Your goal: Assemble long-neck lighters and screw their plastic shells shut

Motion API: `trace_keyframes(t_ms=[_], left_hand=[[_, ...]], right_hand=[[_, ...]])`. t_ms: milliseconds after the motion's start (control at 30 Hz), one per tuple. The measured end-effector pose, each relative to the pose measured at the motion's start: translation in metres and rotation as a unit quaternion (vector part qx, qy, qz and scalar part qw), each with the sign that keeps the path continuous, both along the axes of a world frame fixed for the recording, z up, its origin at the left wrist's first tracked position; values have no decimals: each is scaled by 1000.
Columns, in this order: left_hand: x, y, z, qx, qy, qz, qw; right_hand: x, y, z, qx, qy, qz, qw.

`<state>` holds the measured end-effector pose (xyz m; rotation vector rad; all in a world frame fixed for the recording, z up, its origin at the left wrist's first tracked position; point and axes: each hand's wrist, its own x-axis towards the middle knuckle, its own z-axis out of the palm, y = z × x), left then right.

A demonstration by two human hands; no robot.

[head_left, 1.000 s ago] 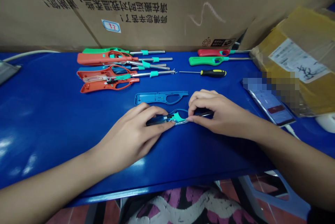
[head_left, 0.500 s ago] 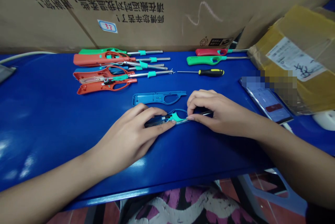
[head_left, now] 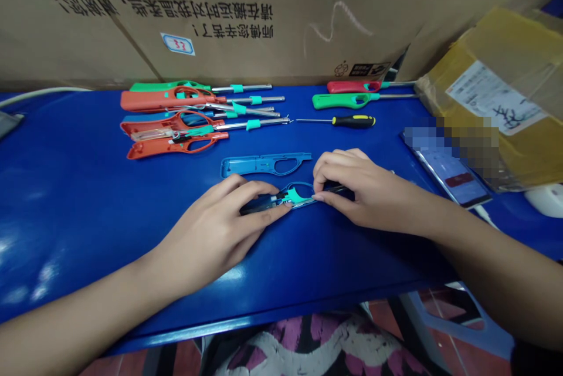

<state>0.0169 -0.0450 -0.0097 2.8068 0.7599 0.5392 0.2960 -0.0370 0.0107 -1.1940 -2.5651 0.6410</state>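
Observation:
A half-open blue stick lighter [head_left: 291, 196] with a teal trigger lies on the blue table [head_left: 79, 188] between my two hands. My left hand [head_left: 220, 229] is closed over its handle end, thumb and fingers pinching the dark inner part. My right hand [head_left: 354, 188] is closed round the lighter's front end and metal tube, fingertips pressed beside the trigger. Just behind them lies a loose blue lighter shell half [head_left: 266, 164], untouched.
Several orange, green and blue stick lighters [head_left: 176, 112] lie at the back left. A screwdriver [head_left: 347, 121] and two more lighters [head_left: 352, 94] lie at the back right. A phone [head_left: 448, 168] and a taped parcel [head_left: 497, 100] are at the right; a cardboard box [head_left: 264, 6] stands behind.
Both hands stay on the blue lighter with almost no movement; the view has shifted slightly.

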Motion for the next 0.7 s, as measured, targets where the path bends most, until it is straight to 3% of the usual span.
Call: trace_keyframes(t_ms=[167,433,567,700], left_hand=[[1,-1,-2,35,16,4,999],[1,-2,-2,49,20,7,999],[3,-3,2,61,30,-4,998],[4,-3,5,71,37,-3,997]], right_hand=[[0,0,-1,17,-2,-2,1000],[6,7,4,-53,89,-66,992],[3,6,3,-64,58,-71,994],[-2,2,0,-30,17,-43,998]])
